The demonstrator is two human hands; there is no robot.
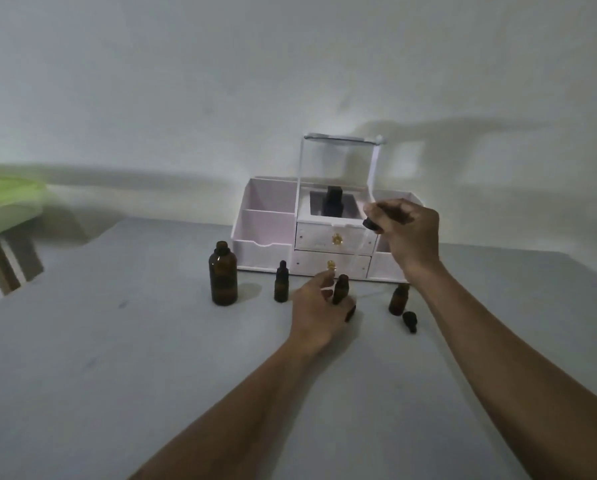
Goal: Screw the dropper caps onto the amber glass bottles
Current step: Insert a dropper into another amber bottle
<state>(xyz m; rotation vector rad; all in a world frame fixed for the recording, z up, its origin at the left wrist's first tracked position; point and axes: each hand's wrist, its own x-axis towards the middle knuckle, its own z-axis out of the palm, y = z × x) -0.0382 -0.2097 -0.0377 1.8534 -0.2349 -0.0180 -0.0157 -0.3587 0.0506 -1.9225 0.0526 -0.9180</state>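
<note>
Over the table [117,358], we find left hand [319,308] fingers curled round a bottle [341,289]; higher, right hand [409,233] fingers pinch a cap [372,226]. We judge mating in hand; next calls for lowering it squarely onto the neck.

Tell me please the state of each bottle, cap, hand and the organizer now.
Large bottle: upright, uncapped.
Capped bottle: upright, dropper cap on.
Middle bottle: uncapped, gripped by left hand.
Right bottle: upright, uncapped.
Loose cap: lying on table.
Held cap: pinched by right hand, in air.
Organizer lid: raised.
Drawers: closed.
</note>
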